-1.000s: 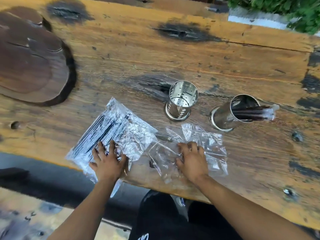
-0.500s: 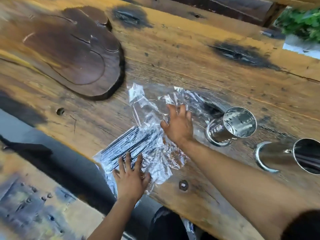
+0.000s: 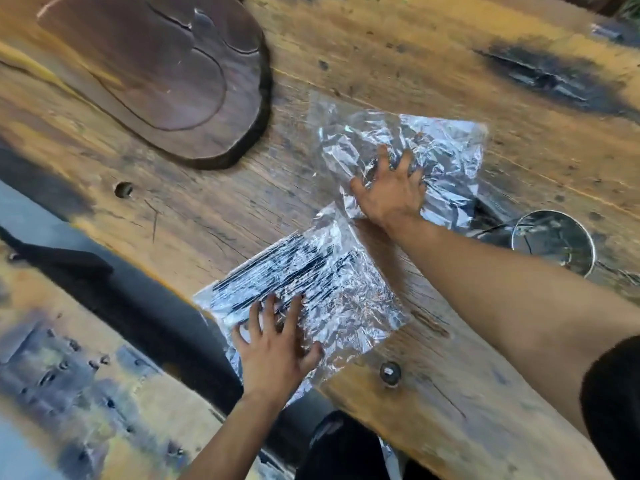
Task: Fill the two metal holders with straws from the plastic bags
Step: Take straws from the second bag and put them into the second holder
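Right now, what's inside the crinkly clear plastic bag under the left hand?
Thin black straws show through the crinkly clear plastic bag. The left hand covers the near end.

A single head-worn wide-angle camera looks forward and steeply down from above the near edge of the wooden worktop [image 3: 194,216], close enough that both forearms run into frame from the bottom. The view is rolled, so the worktop's near edge runs diagonally from about 9 o'clock down toward 5 o'clock, with the ground showing beyond it at 7 to 8 o'clock. The left hand [image 3: 277,355] sits near 6 o'clock, the right hand [image 3: 388,192] just right of centre. The picture is motion-blurred, most at the edges. No second view shares the scene.
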Demonstrator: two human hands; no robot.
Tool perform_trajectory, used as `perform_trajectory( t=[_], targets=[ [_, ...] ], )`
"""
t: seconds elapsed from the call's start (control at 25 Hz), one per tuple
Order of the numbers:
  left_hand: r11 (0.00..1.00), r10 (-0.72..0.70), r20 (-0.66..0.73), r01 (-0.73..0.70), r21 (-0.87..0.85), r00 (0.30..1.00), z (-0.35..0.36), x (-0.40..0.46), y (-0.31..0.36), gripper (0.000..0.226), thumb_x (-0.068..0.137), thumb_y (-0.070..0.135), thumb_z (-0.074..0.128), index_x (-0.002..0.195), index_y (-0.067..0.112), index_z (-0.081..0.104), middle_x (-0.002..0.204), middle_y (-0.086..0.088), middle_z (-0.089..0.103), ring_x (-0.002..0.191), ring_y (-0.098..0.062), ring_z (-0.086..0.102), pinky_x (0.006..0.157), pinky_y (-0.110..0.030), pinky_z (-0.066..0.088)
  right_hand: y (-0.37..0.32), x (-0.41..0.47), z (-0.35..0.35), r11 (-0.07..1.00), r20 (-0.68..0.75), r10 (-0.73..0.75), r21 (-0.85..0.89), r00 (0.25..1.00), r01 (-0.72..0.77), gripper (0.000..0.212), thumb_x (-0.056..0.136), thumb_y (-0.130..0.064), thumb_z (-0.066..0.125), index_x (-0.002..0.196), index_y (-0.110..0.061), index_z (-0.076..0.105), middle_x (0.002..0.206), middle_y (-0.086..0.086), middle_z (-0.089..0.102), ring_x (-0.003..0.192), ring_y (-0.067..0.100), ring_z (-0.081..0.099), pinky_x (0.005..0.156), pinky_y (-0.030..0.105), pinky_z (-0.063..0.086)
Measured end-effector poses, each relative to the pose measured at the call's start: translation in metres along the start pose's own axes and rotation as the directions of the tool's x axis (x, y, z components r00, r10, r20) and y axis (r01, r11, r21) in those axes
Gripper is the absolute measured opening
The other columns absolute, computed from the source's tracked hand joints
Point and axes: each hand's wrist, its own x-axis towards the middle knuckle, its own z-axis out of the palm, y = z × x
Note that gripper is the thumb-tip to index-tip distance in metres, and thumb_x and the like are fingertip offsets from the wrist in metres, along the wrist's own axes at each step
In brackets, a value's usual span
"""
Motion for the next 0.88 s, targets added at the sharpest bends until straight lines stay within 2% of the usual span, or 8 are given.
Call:
perform_trajectory(
  t=[0.12, 0.2, 0.28, 0.36, 0.52, 0.68, 0.76, 0.88],
  targets=[
    [0.996, -0.076, -0.082, 0.072, -0.058, 0.994, -0.02, 0.017, -0.004, 0.092, 0.074, 0.08, 0.048, 0.154, 0.033, 0.041, 0.154, -0.019, 0.043, 0.135, -0.043, 0.043, 0.103, -0.064, 0.036, 0.007, -0.045, -0.016, 0.984, -0.154, -0.13, 0.101, 0.979, 0.147, 0.073, 0.096, -0.053, 0.046, 0.158, -0.021, 0.022, 0.162, 0.019, 0.017, 0.149, 0.043, 0.016, 0.121, 0.056, 0.02],
    [0.99, -0.121, -0.029, 0.118, -0.073, 0.992, -0.028, 0.031, -0.006, 0.098, 0.076, 0.085, 0.038, 0.16, 0.034, 0.025, 0.166, -0.019, 0.025, 0.151, -0.042, 0.021, 0.113, -0.069, 0.023, 0.017, -0.088, -0.01, 0.942, -0.197, -0.304, 0.083, 0.932, 0.325, 0.062, 0.095, -0.039, 0.051, 0.15, -0.017, 0.036, 0.152, 0.017, 0.031, 0.143, 0.036, 0.027, 0.121, 0.052, 0.026],
    [0.992, -0.097, 0.089, 0.103, -0.068, 0.991, -0.026, 0.041, -0.004, 0.105, 0.078, 0.089, 0.034, 0.162, 0.036, 0.001, 0.172, -0.012, -0.003, 0.157, -0.039, -0.007, 0.12, -0.072, 0.006, 0.035, -0.128, 0.01, 0.896, -0.099, -0.435, 0.049, 0.895, 0.441, 0.057, 0.094, -0.035, 0.053, 0.146, -0.015, 0.041, 0.147, 0.014, 0.039, 0.137, 0.03, 0.032, 0.118, 0.047, 0.034],
    [0.999, -0.021, 0.168, 0.026, -0.023, 0.986, -0.02, 0.041, 0.004, 0.11, 0.079, 0.091, 0.032, 0.161, 0.035, -0.015, 0.171, -0.01, -0.016, 0.156, -0.039, -0.018, 0.12, -0.072, 0.001, 0.057, -0.158, 0.037, 0.896, 0.003, -0.442, 0.055, 0.897, 0.442, 0.055, 0.094, -0.033, 0.057, 0.145, -0.017, 0.044, 0.145, 0.008, 0.042, 0.134, 0.025, 0.036, 0.114, 0.044, 0.039],
    [0.987, 0.145, 0.185, -0.157, 0.047, 0.972, -0.009, 0.009, 0.036, 0.108, 0.079, 0.087, 0.028, 0.159, 0.034, -0.021, 0.168, -0.011, -0.023, 0.153, -0.039, -0.026, 0.118, -0.073, -0.003, 0.1, -0.203, 0.07, 0.969, 0.037, -0.239, 0.065, 0.97, 0.237, 0.043, 0.096, -0.04, 0.056, 0.134, -0.021, 0.051, 0.123, 0.001, 0.05, 0.113, 0.019, 0.045, 0.099, 0.037, 0.045],
    [0.954, 0.259, 0.215, -0.284, 0.096, 0.942, 0.004, -0.017, 0.067, 0.11, 0.078, 0.084, 0.03, 0.158, 0.032, -0.024, 0.166, -0.013, -0.028, 0.151, -0.042, -0.028, 0.116, -0.075, -0.005, 0.149, -0.241, 0.077, 0.978, 0.032, 0.02, 0.207, 0.999, -0.026, 0.034, 0.098, -0.04, 0.051, 0.125, -0.019, 0.055, 0.116, 0.002, 0.056, 0.105, 0.02, 0.051, 0.095, 0.038, 0.047],
    [0.931, 0.319, 0.234, -0.35, 0.103, 0.918, 0.006, -0.022, 0.077, 0.111, 0.077, 0.085, 0.034, 0.16, 0.032, -0.019, 0.167, -0.014, -0.023, 0.152, -0.043, -0.026, 0.116, -0.076, -0.005, 0.171, -0.256, 0.073, 0.958, 0.054, 0.113, 0.259, 0.992, -0.123, 0.031, 0.099, -0.04, 0.051, 0.119, -0.016, 0.056, 0.111, 0.006, 0.06, 0.1, 0.024, 0.058, 0.086, 0.037, 0.049],
    [0.863, 0.454, 0.238, -0.49, 0.125, 0.859, 0.013, -0.028, 0.093, 0.112, 0.075, 0.086, 0.039, 0.164, 0.03, 0.001, 0.171, -0.015, -0.005, 0.155, -0.046, -0.01, 0.116, -0.077, 0.0, 0.201, -0.278, 0.06, 0.917, 0.132, 0.253, 0.282, 0.958, -0.281, 0.027, 0.099, -0.044, 0.051, 0.104, -0.018, 0.052, 0.093, 0.005, 0.063, 0.087, 0.028, 0.063, 0.073, 0.036, 0.052]
  ],
)
